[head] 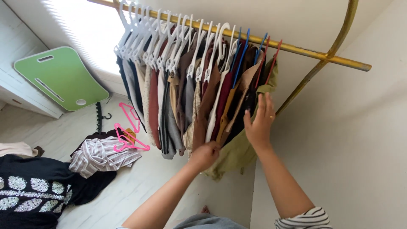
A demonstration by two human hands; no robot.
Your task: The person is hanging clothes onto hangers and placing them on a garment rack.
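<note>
Head view, step: sorting garments on the gold rail (296,50); olive garment (235,154) hangs last, at 3 o'clock of the row.
Left hand (204,156): fingers closed, gripping the hem of a brown garment (202,123).
Right hand (258,123): fingers open, flat against the olive garment.
Next move, judged: needs the row parted.
Hard to see: left fingertips hidden in cloth; floor pile at 9 o'clock cut off.

Green board (61,78) against wall; pink hangers (127,138) on striped shirt (99,156); black hanger (99,116) on floor.
</note>
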